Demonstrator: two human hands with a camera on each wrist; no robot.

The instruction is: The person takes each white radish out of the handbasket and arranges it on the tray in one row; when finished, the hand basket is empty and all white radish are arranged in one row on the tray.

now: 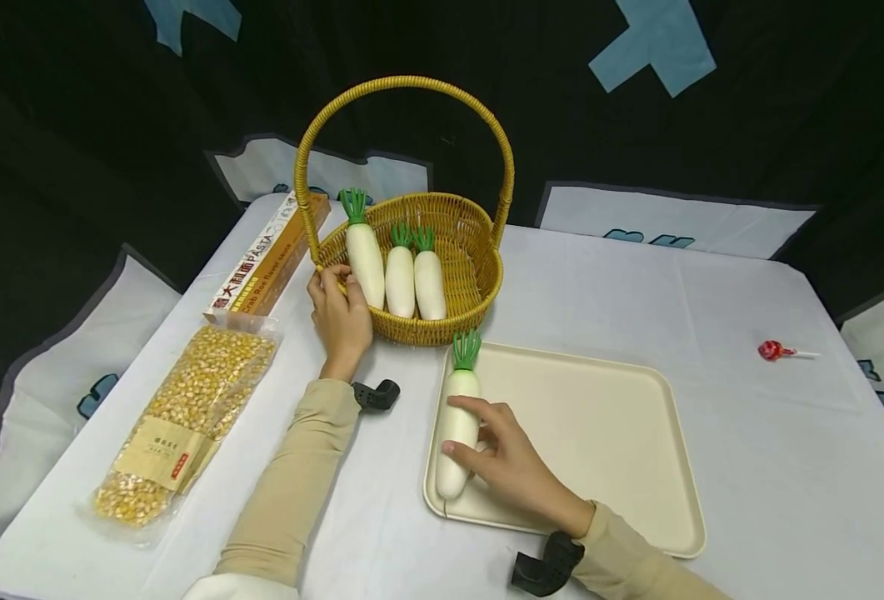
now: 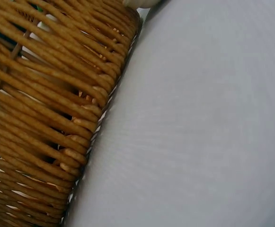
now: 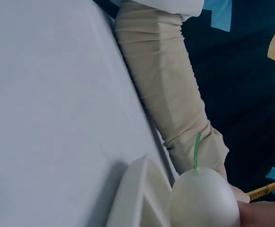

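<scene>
A yellow wicker basket [image 1: 486, 283] with a tall arched handle holds three white radishes, among them a larger one [image 1: 367, 265] on the left. My left hand [image 1: 342, 321] grips the basket's left rim, fingers over the edge. In the left wrist view the woven basket wall [image 2: 57, 94] fills the left side; the hand is mostly hidden there. My right hand [image 1: 512, 458] holds another white radish [image 1: 458, 467], thumb and fingers on its right side, at the left end of a cream tray [image 1: 584, 433]. The right wrist view shows the radish's rounded tip [image 3: 203, 198] beside the tray's rim [image 3: 137, 189].
A bag of corn kernels [image 1: 194, 408] lies on the left of the white table. Behind it is a pasta box [image 1: 269, 258], close to the basket. A red lollipop [image 1: 771, 351] lies at the far right. Dark curtain hangs behind the table.
</scene>
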